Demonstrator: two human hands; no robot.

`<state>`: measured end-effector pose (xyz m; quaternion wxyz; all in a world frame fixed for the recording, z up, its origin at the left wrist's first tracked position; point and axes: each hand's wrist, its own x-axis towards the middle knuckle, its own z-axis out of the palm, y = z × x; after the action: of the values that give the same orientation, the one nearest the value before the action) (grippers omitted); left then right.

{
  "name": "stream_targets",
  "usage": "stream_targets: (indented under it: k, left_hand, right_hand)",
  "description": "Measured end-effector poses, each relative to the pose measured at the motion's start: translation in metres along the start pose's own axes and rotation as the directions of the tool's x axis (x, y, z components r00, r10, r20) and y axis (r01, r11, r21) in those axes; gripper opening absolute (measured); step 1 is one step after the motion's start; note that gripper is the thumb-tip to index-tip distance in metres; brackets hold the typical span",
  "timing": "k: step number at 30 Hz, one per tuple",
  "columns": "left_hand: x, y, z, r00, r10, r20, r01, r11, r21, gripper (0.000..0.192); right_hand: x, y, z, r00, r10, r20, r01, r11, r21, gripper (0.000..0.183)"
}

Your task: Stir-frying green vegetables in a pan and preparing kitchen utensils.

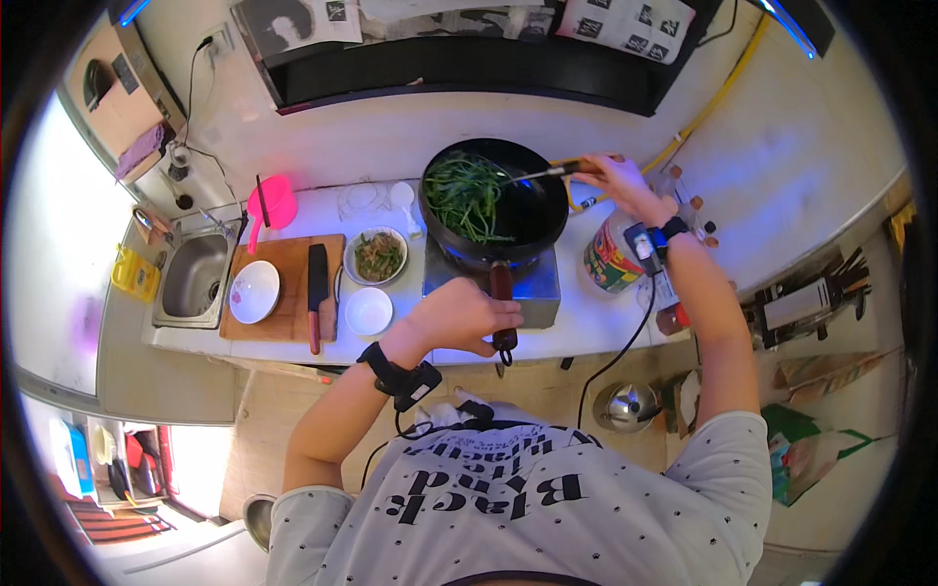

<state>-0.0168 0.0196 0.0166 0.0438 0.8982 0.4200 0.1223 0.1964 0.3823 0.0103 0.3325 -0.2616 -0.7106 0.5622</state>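
A dark wok (538, 212) sits on a metal gas stove (542, 293), with long green leafy vegetables (469, 194) heaped on its left side. My left hand (469, 315) grips the wok's brown wooden handle (503, 286), which points towards me. In my right hand (623, 183) is the dark handle of a cooking spatula (546, 173); its metal end reaches into the wok at the edge of the greens, where the tip is partly hidden. Just left of the stove stands a bowl of cooked food (377, 256), seemingly green vegetable with meat.
On a wooden cutting board (286, 293) lie a white bowl (255, 291) and a cleaver (317, 286). A small white bowl (368, 311), a white spoon (404, 201) and a pink ladle (278, 201) are nearby. A sink (194, 278) is far left; a large labelled jar (612, 253) stands right.
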Motion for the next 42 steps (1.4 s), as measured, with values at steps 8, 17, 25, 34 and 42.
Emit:
stream_targets:
  k: [8, 17, 25, 34, 42]
  left_hand:
    - [-0.004, 0.004, 0.000, 1.000, -0.014, -0.026, 0.014, 0.999, 0.032, 0.050]
    - [-0.013, 0.019, 0.015, 0.990, 0.002, -0.144, 0.033, 0.970, 0.240, 0.049]
    - [-0.017, 0.031, 0.011, 0.980, 0.016, -0.200, 0.037, 0.965, 0.258, 0.043]
    - [-0.017, 0.037, 0.009, 0.958, 0.017, -0.286, 0.053, 0.970, 0.237, 0.037]
    - [-0.020, 0.030, 0.021, 0.969, -0.057, -0.240, 0.117, 0.963, 0.242, 0.045]
  right_hand:
    - [-0.096, -0.092, 0.122, 0.869, -0.188, 0.459, 0.457, 0.662, -0.594, 0.019]
    - [-0.181, -0.128, 0.100, 0.666, -0.073, 0.742, 0.720, 0.322, -0.615, 0.017]
    - [-0.191, -0.236, 0.087, 0.642, -0.119, 0.758, 0.733, 0.388, -0.559, 0.006]
    - [-0.100, -0.106, 0.121, 0.638, -0.324, 0.699, 0.769, 0.220, -0.600, 0.006]
    - [-0.092, -0.059, 0.121, 0.624, -0.286, 0.727, 0.781, 0.272, -0.563, 0.005]
